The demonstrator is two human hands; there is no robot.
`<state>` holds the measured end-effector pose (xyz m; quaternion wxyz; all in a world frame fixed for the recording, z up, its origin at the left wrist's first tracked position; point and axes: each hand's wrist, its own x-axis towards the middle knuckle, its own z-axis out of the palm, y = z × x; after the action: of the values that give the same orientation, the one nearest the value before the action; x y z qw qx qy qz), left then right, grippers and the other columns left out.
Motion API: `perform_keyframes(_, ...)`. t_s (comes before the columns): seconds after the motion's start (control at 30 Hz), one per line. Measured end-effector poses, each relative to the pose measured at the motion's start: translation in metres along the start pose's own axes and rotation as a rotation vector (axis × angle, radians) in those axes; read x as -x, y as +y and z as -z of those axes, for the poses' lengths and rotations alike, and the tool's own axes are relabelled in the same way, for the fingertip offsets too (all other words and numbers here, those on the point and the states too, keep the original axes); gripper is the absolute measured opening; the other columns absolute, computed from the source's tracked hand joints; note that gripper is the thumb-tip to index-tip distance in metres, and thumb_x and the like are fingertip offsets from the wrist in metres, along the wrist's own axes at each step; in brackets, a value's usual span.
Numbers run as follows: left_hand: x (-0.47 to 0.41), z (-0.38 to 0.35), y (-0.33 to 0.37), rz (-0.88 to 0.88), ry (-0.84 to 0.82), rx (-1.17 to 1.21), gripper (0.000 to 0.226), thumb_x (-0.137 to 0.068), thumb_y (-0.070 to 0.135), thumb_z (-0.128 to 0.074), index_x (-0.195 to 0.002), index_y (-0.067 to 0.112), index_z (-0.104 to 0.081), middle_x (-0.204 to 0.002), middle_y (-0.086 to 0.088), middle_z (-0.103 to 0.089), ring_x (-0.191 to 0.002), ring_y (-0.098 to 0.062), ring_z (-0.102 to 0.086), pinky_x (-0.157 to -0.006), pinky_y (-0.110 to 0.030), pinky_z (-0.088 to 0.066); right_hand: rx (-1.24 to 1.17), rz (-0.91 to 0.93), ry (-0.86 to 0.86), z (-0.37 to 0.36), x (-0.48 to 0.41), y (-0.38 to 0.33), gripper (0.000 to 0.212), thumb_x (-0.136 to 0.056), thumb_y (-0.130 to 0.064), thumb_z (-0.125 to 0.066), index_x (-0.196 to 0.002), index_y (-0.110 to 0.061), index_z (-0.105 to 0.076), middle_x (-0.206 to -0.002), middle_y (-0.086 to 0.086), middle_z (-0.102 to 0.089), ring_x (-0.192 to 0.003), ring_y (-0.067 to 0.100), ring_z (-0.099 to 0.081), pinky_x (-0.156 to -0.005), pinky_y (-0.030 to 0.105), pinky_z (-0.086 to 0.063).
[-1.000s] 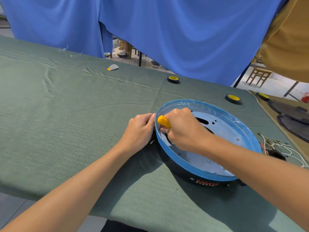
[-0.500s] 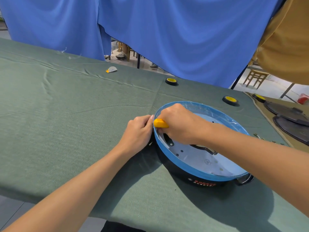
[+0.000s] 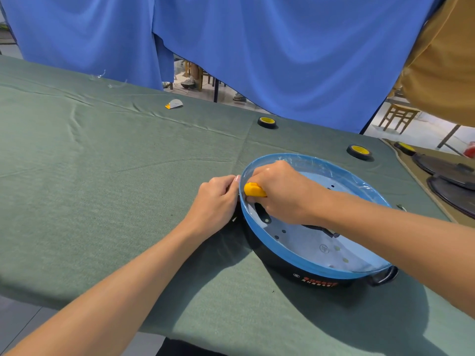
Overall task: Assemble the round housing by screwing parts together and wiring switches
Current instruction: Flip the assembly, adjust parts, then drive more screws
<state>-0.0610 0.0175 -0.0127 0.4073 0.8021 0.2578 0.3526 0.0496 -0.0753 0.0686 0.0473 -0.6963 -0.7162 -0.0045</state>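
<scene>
The round housing (image 3: 321, 273) is a black shallow pan with a blue film-covered rim and a pale perforated floor, lying on the green cloth at centre right. My right hand (image 3: 280, 194) is inside it near the left rim, fingers curled round a yellow-handled tool (image 3: 253, 190) whose tip is hidden under the hand. My left hand (image 3: 216, 201) is outside the left rim, fingers curled, pinching the housing's edge. A black handle (image 3: 384, 277) sticks out at the housing's near right.
Two black-and-yellow tape rolls (image 3: 266, 122) (image 3: 359, 151) sit beyond the housing, a third (image 3: 404, 147) on the brown mat to the right beside dark round lids (image 3: 447, 167). A small grey-and-yellow scrap (image 3: 174, 104) lies farther back. Blue curtain hangs behind the table.
The housing has turned under my hands: the floor slots and holes moved round and the black handle came to the near right. The right hand shifted slightly along the left rim.
</scene>
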Motion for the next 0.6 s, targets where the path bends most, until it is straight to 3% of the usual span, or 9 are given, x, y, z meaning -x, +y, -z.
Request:
perform_keyframes(0.1, 0.000, -0.001, 0.000, 0.004, 0.006, -0.007, 0.046, -0.105, 0.023, -0.044, -0.063, 0.004, -0.050, -0.056, 0.001, -0.047, -0.053, -0.007, -0.035, -0.051, -0.023, -0.029, -0.056, -0.104, 0.069, -0.008, 0.002, -0.004, 0.020, -0.090, -0.013, -0.062, -0.071, -0.012, -0.060, -0.069, 0.000, -0.056, -0.064, 0.018, -0.052, -0.059, 0.034, -0.044)
perform_keyframes(0.17, 0.000, -0.001, 0.001, 0.008, 0.003, -0.004, 0.044, -0.104, 0.020, -0.044, -0.063, 0.007, -0.050, -0.056, 0.002, -0.047, -0.052, -0.007, -0.036, -0.051, -0.022, -0.029, -0.083, -0.183, 0.100, -0.013, 0.001, -0.006, 0.028, -0.089, -0.016, -0.064, -0.064, -0.016, -0.051, -0.067, 0.003, -0.054, -0.063, 0.021, -0.052, -0.058, 0.035, -0.043)
perform_keyframes(0.4, 0.001, -0.002, 0.000, 0.021, 0.000, 0.020, 0.044, -0.103, 0.020, -0.044, -0.067, -0.003, -0.051, -0.059, -0.009, -0.052, -0.054, -0.013, -0.041, -0.050, -0.025, -0.031, -0.105, -0.348, 0.154, -0.017, 0.001, -0.016, 0.031, -0.088, -0.017, -0.063, -0.063, -0.017, -0.045, -0.075, 0.007, -0.054, -0.064, 0.022, -0.053, -0.052, 0.030, -0.037)
perform_keyframes(0.5, 0.001, -0.002, 0.000, 0.019, 0.009, 0.015, 0.045, -0.103, 0.020, -0.044, -0.062, 0.003, -0.048, -0.056, -0.005, -0.050, -0.053, -0.012, -0.039, -0.050, -0.024, -0.031, -0.113, -0.404, 0.171, -0.017, 0.001, -0.020, 0.031, -0.088, -0.015, -0.063, -0.064, -0.017, -0.043, -0.075, 0.008, -0.052, -0.067, 0.024, -0.054, -0.051, 0.030, -0.037)
perform_keyframes(0.6, 0.002, -0.002, -0.001, 0.022, 0.015, 0.007, 0.044, -0.101, 0.016, -0.045, -0.058, 0.012, -0.044, -0.053, 0.002, -0.045, -0.052, -0.009, -0.036, -0.051, -0.024, -0.030, -0.094, -0.383, 0.085, -0.008, -0.004, -0.020, 0.027, -0.088, -0.015, -0.064, -0.067, -0.015, -0.048, -0.076, 0.009, -0.054, -0.069, 0.026, -0.057, -0.051, 0.031, -0.041)
